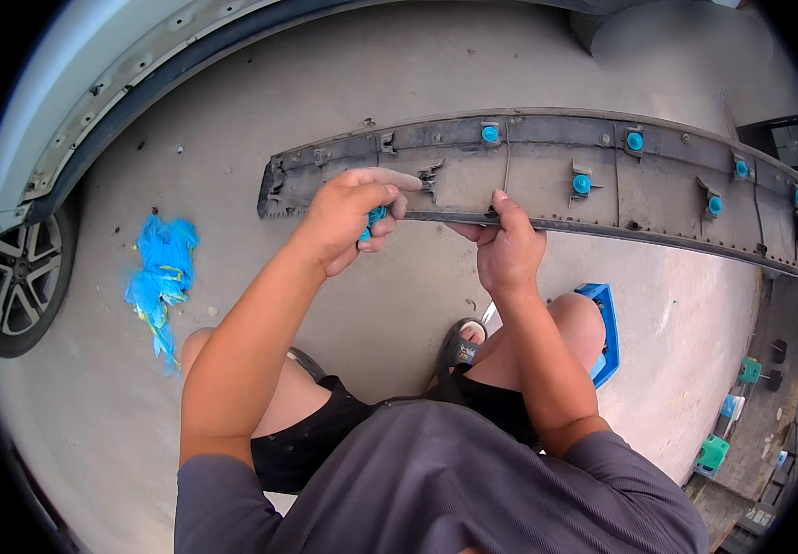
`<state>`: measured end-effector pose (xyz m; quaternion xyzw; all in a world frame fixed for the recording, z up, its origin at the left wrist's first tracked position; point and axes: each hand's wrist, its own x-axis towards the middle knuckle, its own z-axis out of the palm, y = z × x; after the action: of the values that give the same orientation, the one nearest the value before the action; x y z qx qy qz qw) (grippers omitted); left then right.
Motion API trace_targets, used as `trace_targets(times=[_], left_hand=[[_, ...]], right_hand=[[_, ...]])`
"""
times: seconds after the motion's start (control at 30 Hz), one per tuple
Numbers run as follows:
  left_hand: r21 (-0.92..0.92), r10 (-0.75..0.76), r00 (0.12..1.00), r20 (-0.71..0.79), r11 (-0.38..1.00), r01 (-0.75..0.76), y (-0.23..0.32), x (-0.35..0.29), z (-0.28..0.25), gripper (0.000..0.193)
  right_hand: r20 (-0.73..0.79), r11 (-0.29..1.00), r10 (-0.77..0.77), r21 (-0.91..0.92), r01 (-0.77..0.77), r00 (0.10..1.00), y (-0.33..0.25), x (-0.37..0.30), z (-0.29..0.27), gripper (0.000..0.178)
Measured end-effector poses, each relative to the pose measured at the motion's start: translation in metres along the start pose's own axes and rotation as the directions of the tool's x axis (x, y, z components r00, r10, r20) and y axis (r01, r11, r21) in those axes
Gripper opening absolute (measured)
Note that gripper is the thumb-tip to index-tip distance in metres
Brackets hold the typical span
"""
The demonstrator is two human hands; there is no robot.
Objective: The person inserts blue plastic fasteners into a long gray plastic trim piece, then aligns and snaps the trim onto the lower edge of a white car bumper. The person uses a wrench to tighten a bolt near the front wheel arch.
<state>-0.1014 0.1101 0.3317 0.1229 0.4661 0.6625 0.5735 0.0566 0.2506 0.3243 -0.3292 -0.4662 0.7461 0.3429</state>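
Note:
A long dark grey car trim panel (546, 166), its ribbed inner side toward me, is held up in front of me. My right hand (511, 245) grips its lower edge, thumb on the inner face and fingers behind. Several blue plastic clips (582, 184) sit in brackets along the middle and right of the panel. My left hand (343, 217) is closed around more blue clips (376, 218), with its index finger stretched to a bracket (428, 177) on the panel's left part. No blue clip shows in that bracket; the fingertip partly covers it.
A car body edge (94, 115) and wheel (22, 277) stand at the left. A crumpled blue plastic bag (163, 263) lies on the concrete floor. Beside my right knee is a blue bin (607, 346). Wooden boards with green containers (711, 454) stand at the right.

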Motion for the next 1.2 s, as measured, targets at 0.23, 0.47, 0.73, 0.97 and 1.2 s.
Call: trace_targets(times=[0.23, 0.47, 0.73, 0.97, 1.2], left_hand=[[0.077, -0.026, 0.984, -0.179, 0.996, 0.04, -0.005, -0.004, -0.024, 0.039], [0.052, 0.058, 0.99, -0.127, 0.997, -0.052, 0.003, -0.013, -0.016, 0.033], [0.4, 0.234, 0.931, -0.282, 0.91, -0.108, -0.013, -0.001, -0.007, 0.024], [0.599, 0.369, 0.859, -0.354, 0.795, -0.095, -0.033, 0.007, -0.006, 0.022], [0.884, 0.619, 0.761, -0.194, 0.447, -0.138, -0.046, 0.012, -0.006, 0.021]], right_hand=[[0.012, 0.996, -0.006, 0.091, 0.005, 1.0, 0.031, -0.015, 0.013, 0.033], [0.052, 0.987, -0.009, 0.16, 0.001, 0.999, 0.031, -0.013, 0.017, 0.033], [0.069, 0.998, -0.04, 0.061, 0.036, 0.997, 0.038, -0.02, 0.01, 0.026], [-0.011, 0.996, -0.093, -0.01, 0.092, 0.996, 0.057, -0.014, 0.002, 0.014], [0.031, 0.982, -0.178, -0.057, 0.179, 0.984, 0.056, -0.016, 0.011, 0.013]])
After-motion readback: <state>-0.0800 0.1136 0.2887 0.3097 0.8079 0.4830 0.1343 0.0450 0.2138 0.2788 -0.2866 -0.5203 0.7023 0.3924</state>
